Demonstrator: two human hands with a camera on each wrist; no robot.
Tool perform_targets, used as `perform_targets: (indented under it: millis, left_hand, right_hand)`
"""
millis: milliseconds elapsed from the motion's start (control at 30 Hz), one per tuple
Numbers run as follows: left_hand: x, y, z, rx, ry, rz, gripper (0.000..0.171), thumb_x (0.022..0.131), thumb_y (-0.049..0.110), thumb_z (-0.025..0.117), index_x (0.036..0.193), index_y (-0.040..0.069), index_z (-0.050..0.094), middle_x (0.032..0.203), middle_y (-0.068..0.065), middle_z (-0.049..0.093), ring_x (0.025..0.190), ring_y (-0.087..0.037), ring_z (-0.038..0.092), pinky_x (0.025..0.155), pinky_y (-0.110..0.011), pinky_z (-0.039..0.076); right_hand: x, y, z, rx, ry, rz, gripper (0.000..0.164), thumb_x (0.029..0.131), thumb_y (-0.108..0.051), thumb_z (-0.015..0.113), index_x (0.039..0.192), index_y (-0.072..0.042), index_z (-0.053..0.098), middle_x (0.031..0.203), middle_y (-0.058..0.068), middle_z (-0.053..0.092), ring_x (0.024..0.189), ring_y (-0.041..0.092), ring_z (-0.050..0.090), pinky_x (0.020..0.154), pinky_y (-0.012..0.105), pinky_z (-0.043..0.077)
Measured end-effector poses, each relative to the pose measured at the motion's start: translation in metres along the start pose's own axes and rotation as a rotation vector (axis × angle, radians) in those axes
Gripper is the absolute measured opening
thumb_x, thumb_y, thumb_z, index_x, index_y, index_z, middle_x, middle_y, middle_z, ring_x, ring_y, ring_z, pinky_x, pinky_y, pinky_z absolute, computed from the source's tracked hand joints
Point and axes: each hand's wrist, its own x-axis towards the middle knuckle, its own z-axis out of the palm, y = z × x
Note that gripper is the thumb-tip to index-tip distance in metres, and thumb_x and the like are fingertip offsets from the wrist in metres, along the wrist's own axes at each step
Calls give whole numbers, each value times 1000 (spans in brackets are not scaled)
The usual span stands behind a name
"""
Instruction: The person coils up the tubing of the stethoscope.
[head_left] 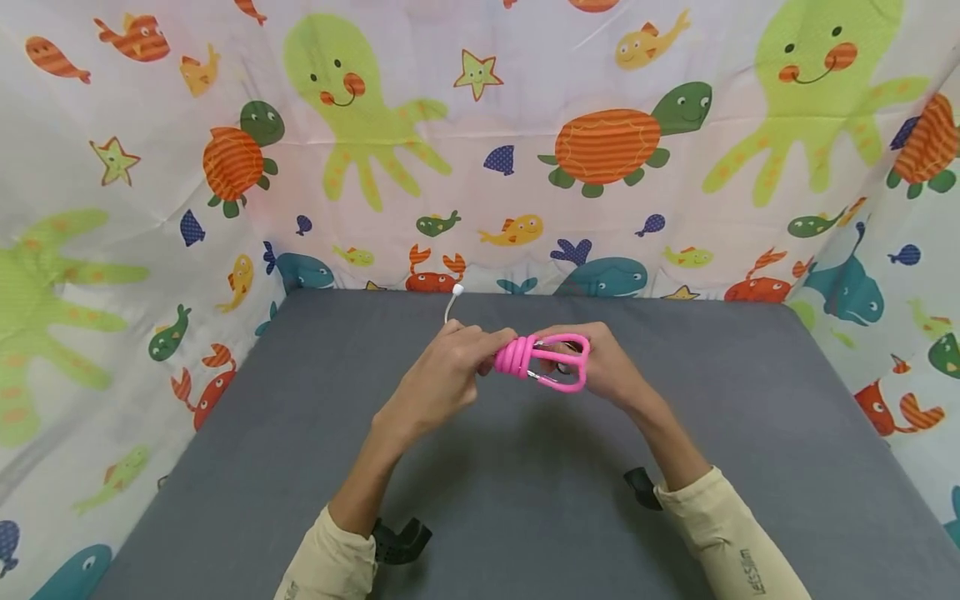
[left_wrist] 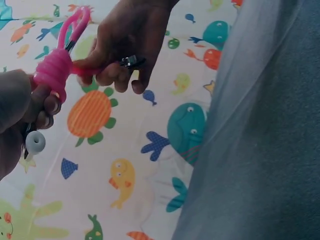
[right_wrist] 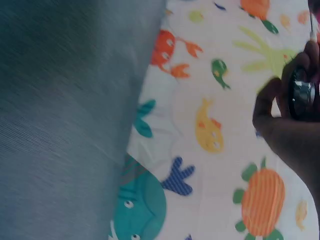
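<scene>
A bright pink cord (head_left: 514,357) is wound into a tight coil, with loops sticking out to the right and small silver fittings showing among them. My left hand (head_left: 442,375) grips the wound part between thumb and fingers. From behind that hand rises a thin white stem with a round white tip (head_left: 457,290). At the loop end, my right hand (head_left: 611,360) holds the cord, its fingers partly hidden behind the loops. A dark and silver end piece (left_wrist: 131,61) shows at the right fingers in the left wrist view. Both hands are above the grey surface.
The grey cloth-covered surface (head_left: 300,467) spreads below both hands. Printed curtains with sea animals (head_left: 480,133) stand along the back and both sides. Black wrist mounts (head_left: 401,540) sit by the sleeve cuffs.
</scene>
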Motion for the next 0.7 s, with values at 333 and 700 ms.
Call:
perform_targets:
  millis: [333,700]
  left_hand:
    - [2,6,12,4,85,-181,38,83,-16,64,110,9,73,62,-1,50,59,-11,39,68,-28,37]
    - [3,17,20,56,131,-337,26,88,-5,73,110,10,73,63,-2,56,57,-12,42,68,-28,36]
  right_hand:
    - [-22,-11,49,127,185,88,17,105,-10,61,110,2,73,77,18,70,62,21,63,61,23,50]
    - [-26,-34,57,237,181,251,24,106,-22,61,112,-2,72,86,14,76,72,25,70,74,25,57]
